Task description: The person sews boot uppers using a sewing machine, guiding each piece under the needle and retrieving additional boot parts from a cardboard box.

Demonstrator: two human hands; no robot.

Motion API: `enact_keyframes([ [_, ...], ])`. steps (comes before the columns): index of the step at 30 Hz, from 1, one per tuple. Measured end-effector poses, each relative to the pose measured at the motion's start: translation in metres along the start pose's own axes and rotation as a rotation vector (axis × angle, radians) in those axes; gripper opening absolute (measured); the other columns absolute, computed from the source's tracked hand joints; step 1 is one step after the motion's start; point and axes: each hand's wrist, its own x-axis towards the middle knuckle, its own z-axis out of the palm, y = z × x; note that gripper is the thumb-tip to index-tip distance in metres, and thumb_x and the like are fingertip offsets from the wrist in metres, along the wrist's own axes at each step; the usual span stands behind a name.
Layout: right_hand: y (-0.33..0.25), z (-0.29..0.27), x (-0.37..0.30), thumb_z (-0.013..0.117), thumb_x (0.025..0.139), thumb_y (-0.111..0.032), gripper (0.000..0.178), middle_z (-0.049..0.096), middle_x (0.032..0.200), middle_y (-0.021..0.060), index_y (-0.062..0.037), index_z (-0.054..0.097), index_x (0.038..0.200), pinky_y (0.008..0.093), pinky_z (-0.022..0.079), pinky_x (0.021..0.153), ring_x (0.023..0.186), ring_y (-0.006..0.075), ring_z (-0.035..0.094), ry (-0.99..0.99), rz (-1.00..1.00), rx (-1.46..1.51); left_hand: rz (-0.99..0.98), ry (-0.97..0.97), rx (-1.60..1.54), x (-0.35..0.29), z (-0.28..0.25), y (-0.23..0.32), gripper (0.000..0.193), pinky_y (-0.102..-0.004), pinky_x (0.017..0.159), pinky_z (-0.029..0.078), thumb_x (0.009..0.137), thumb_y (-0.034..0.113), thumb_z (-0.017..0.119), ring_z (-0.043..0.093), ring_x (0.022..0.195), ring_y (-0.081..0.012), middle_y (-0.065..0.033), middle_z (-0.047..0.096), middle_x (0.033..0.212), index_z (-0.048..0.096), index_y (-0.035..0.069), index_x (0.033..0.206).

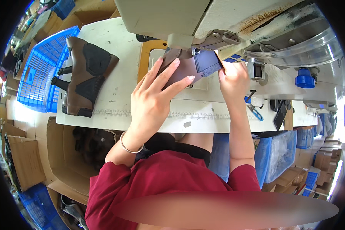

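A brown panel with a shiny bluish-grey section at its right lies under the needle area of a sewing machine. My left hand rests on the panel, fingers stretched out and spread over its left part. At the panel's right edge, my right hand pinches it between thumb and fingers, though the fingertips are partly hidden. To the left on the white table lies a brown boot-like upper with black patches and two dark straps.
A blue plastic crate stands past the table's left end. Blue-handled thread snips and a dark flat object lie at the right. A printed ruler runs along the near edge. Below left is an open cardboard box.
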Motion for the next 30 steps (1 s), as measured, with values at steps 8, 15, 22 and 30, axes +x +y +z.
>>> enact_keyframes([
  [8,-0.016,-0.008,-0.001,0.075,0.056,-0.003,0.026,0.060,0.081,0.0074,-0.0046,0.063,0.079,0.0371,0.049,0.058,0.071,0.0260,0.060,-0.001,-0.077,-0.173,0.043,0.002,-0.028,0.008,-0.001,-0.016,0.045,-0.0395,0.087,0.050,0.068,-0.004,0.059,0.056,0.115,-0.0334,-0.0029,0.061,0.122,0.072,0.024,0.100],
  [15,-0.027,-0.013,0.001,0.075,0.057,-0.004,0.026,0.059,0.080,0.0067,-0.0046,0.064,0.080,0.0358,0.049,0.057,0.071,0.0251,0.060,-0.003,-0.028,-0.203,0.092,0.074,-0.097,0.019,0.003,-0.029,0.043,-0.0346,0.077,0.053,0.065,-0.005,0.061,0.061,0.109,-0.0297,-0.0019,0.066,0.112,0.075,0.025,0.092],
  [22,-0.028,-0.013,0.003,0.074,0.062,-0.005,0.029,0.060,0.081,0.0080,-0.0043,0.062,0.088,0.0360,0.049,0.057,0.068,0.0274,0.061,-0.014,0.014,-0.231,0.096,0.071,-0.173,0.031,0.005,-0.039,0.043,-0.0314,0.075,0.055,0.066,-0.007,0.060,0.063,0.106,-0.0276,-0.0033,0.068,0.106,0.075,0.025,0.091],
  [30,-0.016,-0.003,0.008,0.072,0.067,-0.008,0.026,0.061,0.076,0.0132,-0.0027,0.060,0.090,0.0417,0.048,0.061,0.069,0.0348,0.061,-0.035,0.147,-0.088,0.066,0.049,-0.179,0.038,0.007,-0.043,0.041,-0.0297,0.073,0.054,0.067,-0.006,0.060,0.064,0.104,-0.0257,-0.0016,0.069,0.105,0.075,0.023,0.090],
])
